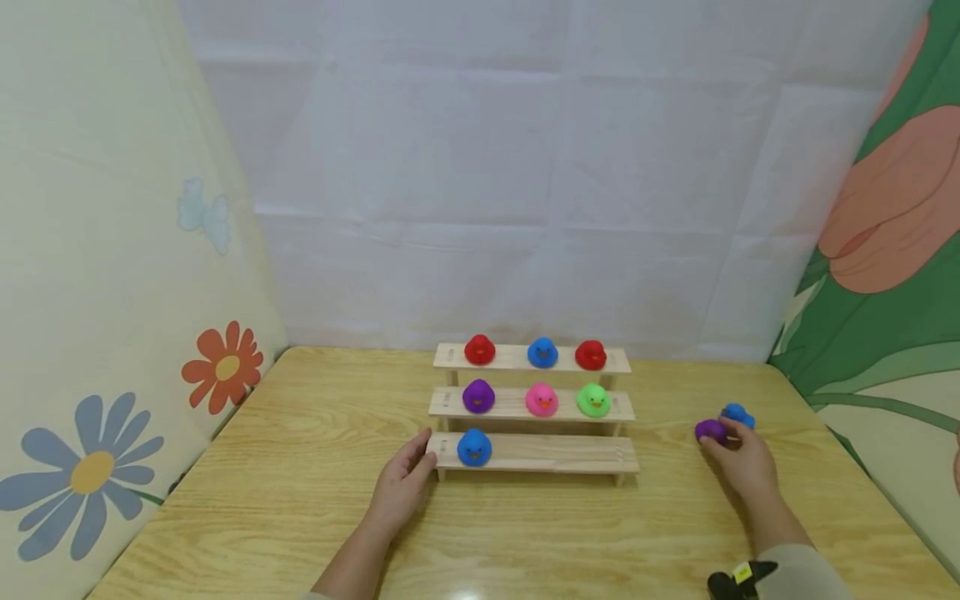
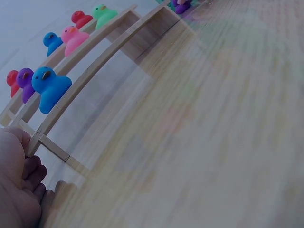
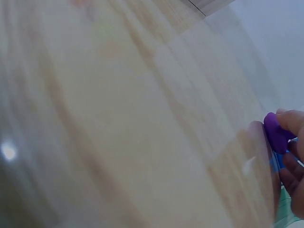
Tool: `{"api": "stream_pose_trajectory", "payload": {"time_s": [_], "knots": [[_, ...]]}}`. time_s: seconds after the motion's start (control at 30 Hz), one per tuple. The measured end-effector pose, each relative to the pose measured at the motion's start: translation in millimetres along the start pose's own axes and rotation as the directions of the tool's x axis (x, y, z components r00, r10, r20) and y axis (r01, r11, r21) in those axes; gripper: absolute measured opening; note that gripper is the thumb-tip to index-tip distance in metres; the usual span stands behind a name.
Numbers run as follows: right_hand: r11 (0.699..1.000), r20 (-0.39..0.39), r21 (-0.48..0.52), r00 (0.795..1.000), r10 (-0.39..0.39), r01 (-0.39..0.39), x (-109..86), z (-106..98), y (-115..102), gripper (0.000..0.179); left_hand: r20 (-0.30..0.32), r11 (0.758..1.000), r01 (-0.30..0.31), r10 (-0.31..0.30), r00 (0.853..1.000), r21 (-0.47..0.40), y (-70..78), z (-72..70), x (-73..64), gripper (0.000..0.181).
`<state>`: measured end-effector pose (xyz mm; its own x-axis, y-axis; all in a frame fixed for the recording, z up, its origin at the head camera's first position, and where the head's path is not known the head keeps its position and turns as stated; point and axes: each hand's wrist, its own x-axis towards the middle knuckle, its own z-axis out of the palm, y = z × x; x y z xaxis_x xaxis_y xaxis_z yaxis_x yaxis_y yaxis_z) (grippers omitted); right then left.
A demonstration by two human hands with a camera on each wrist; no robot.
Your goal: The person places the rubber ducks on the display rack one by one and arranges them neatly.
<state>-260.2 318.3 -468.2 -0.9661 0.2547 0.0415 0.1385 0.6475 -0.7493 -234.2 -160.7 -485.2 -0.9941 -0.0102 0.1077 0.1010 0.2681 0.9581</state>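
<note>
A three-tier wooden shelf (image 1: 555, 454) bears rubber ducks. My left hand (image 1: 401, 483) grips the left end of its lowest step, and in the left wrist view the thumb and curled fingers of that hand (image 2: 19, 180) meet at the board's end. Close beside it on that step sits a blue duck (image 1: 474, 448). Off to the right of the shelf, my right hand (image 1: 742, 467) pinches a purple rubber duck (image 1: 710, 431) between thumb and fingers, low over the table. Another blue duck (image 1: 738, 414) is just behind that hand, partly hidden by the fingers.
Along the middle step stand a purple duck (image 1: 478, 396), a pink duck (image 1: 542, 400) and a green duck (image 1: 593, 400). The top step carries two red ducks and a blue duck (image 1: 542, 352). A white cloth (image 1: 487, 167) hangs behind the wooden table (image 1: 300, 467), with printed panels at both sides.
</note>
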Motion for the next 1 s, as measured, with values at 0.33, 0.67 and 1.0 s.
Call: {"api": "stream_pose_trajectory", "payload": {"time_s": [0.33,0.67,1.0], "knots": [[1.0,0.007,0.029,1.0,-0.008,0.008,-2.0,1.4,-0.2,0.064,-0.005,1.0,0.012,-0.012,1.0,0.001,0.4,0.3,0.0,0.048],[0.991,0.015,0.132,1.0,0.026,-0.028,-8.1,8.1,-8.4,0.066,0.0,1.0,0.01,-0.01,1.0,-0.001,2.7,-0.9,-2.3,0.049],[0.966,0.02,0.245,0.997,0.074,-0.077,-18.8,15.6,-23.9,0.064,-0.005,1.0,0.0,0.0,1.0,0.016,2.7,-0.6,-2.5,0.048]]}}
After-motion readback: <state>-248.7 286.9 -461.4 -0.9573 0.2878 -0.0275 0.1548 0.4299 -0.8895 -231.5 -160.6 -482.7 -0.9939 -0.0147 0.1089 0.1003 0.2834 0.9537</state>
